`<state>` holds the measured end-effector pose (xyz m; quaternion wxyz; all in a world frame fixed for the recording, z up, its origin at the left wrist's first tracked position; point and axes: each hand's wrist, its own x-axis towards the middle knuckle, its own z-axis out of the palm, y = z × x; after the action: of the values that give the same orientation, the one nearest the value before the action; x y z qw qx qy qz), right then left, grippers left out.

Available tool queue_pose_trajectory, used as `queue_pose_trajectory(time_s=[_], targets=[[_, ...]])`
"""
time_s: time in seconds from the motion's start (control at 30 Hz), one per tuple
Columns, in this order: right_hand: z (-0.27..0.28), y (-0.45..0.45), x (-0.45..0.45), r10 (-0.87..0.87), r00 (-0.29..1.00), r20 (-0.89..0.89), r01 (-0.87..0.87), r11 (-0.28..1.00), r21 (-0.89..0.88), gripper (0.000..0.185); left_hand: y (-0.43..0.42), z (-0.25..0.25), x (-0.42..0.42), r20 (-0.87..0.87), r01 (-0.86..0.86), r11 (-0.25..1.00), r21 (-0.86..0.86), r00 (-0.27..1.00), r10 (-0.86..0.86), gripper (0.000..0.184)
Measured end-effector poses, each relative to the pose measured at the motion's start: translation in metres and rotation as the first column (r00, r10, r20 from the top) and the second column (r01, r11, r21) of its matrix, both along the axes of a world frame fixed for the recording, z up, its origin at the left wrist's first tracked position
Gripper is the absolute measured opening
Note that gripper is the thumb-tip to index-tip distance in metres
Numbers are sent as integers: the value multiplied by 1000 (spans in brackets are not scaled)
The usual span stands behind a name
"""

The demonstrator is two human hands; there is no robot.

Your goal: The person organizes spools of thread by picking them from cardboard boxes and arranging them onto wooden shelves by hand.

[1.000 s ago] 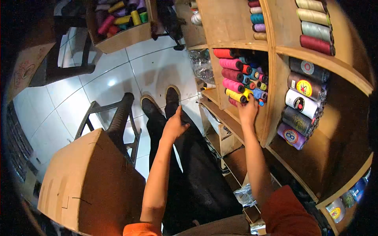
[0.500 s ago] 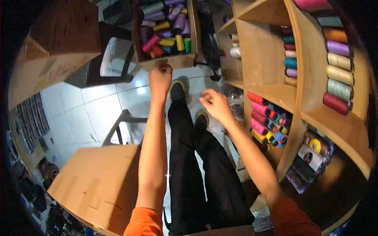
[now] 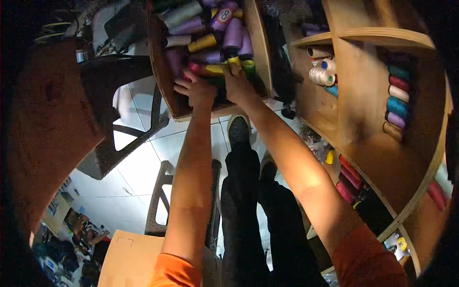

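Both hands have moved forward since the earlier frame: half a second ago the left hand [image 3: 197, 92] appeared at the near wall of the cardboard box [image 3: 262, 48], and the right hand [image 3: 237, 86] was above the floor [image 3: 140, 168]. Now the fingers of both are inside the box, among the thread spools. For the work in hand, I judge that this means the reaching is finished and the handling of spools has begun, or is just about to begin.

The left fingers are spread rather wide, palm downward. Just beyond their tips lies a pink spool [image 3: 193, 68]; whether they press on it, I cannot tell. The right fingers are bent and kept narrow at the near end of a yellow spool [image 3: 234, 61], seemingly touching it, but the pictures do not show if the grip is firm. Between the two sets of fingers lies another yellow spool [image 3: 212, 70]. Close to the right fingers, on their outer side, is a green spool [image 3: 249, 66], and farther ahead of them a purple spool [image 3: 233, 33].

Well apart from the fingers, on the right side, is the wooden shelf [image 3: 340, 91] with its red spools [image 3: 350, 167]; neither hand touches it now.
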<state>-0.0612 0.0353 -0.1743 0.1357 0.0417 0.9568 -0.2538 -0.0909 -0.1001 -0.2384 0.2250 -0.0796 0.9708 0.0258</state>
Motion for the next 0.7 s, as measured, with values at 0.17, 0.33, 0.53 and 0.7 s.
queue_pose_trajectory(time_s=[0.17,0.33,0.53,0.7], targets=[[-18,-16,-12,124,990,73,-132,984,121,52,7,-2,16,-202,-40,997,72,978,54,94],[-37,-20,-8,46,998,41,-46,999,10,65,5,43,0,43,128,988,90,990,-133,104],[-37,-21,-17,48,995,91,-41,996,-76,74,-11,34,17,-82,-33,960,278,995,58,111],[-10,-12,-40,114,931,348,-79,990,-115,83,-10,-5,17,-82,99,977,-188,990,-116,99]])
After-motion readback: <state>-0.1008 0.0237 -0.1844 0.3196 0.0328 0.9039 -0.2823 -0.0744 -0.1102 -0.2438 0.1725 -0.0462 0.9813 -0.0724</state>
